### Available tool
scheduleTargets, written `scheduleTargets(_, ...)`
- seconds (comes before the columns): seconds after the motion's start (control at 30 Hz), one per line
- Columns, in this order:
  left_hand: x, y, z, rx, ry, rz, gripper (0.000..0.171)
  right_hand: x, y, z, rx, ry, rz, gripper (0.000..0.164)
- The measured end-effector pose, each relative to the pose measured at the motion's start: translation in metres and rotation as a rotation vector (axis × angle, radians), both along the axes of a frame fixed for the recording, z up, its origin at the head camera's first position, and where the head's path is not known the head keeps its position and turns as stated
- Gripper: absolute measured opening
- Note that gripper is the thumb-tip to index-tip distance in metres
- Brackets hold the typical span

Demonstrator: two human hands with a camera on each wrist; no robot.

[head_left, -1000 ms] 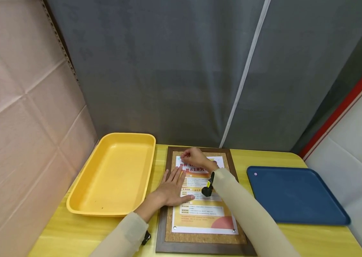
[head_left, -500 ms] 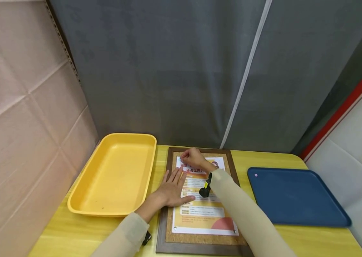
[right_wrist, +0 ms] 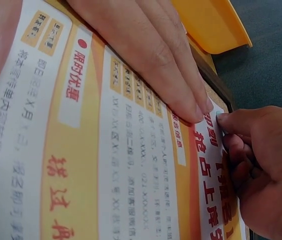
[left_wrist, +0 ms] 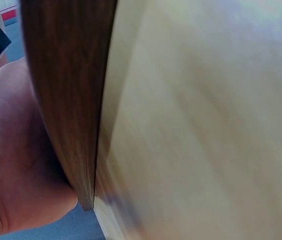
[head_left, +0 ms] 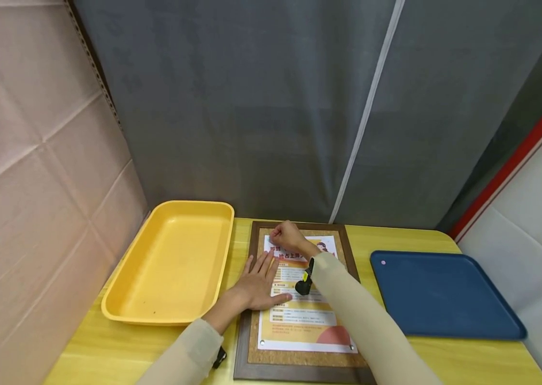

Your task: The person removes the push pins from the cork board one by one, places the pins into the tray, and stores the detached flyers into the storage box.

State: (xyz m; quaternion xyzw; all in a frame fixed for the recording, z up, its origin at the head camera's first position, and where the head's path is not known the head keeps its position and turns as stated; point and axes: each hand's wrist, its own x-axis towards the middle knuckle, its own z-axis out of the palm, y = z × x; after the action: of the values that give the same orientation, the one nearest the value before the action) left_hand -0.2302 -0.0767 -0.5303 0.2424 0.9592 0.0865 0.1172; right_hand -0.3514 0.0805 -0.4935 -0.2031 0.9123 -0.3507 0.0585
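A printed poster (head_left: 295, 330) lies on a cork board (head_left: 300, 359) with a dark wooden frame (head_left: 295, 371). Round tacks (head_left: 262, 343) sit at its two near corners. My left hand (head_left: 257, 286) rests flat across the poster's left side, fingers spread and pointing away from me. In the left wrist view the heel of that hand (left_wrist: 26, 155) lies against the wooden frame (left_wrist: 68, 85). At the poster's far left corner, my right hand (right_wrist: 268, 162) presses with its thumb tip (right_wrist: 224, 119) at a small pale spot. Its other fingers are curled under.
A deep yellow tray (head_left: 175, 262) stands left of the board. On the right lies a blue tray (head_left: 449, 294) with a small pale pink disc (head_left: 384, 262) near its far left corner. A grey curtain (head_left: 252, 107) hangs behind the table.
My right wrist and forearm have turned slightly left while its thumb stays at the same corner. The left hand has not moved.
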Motion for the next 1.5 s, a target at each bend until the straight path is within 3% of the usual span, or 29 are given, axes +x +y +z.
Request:
scheduleTargets(0.33,0.001,-0.001,0.000,-0.006,-0.004,0.002,0.116,0.000,-0.002,-0.003,0.003,-0.049,-0.016,0.009)
scheduleTargets(1.13,0.011,0.000,0.023,-0.041,0.001,0.004,0.109,0.000,0.002,-0.006,-0.107,-0.117,0.013,0.010)
scheduleTargets(1.5,0.001,-0.002,0.004,0.011,-0.015,0.000,0.114,0.001,0.009,-0.009,-0.161,-0.143,0.009,0.010)
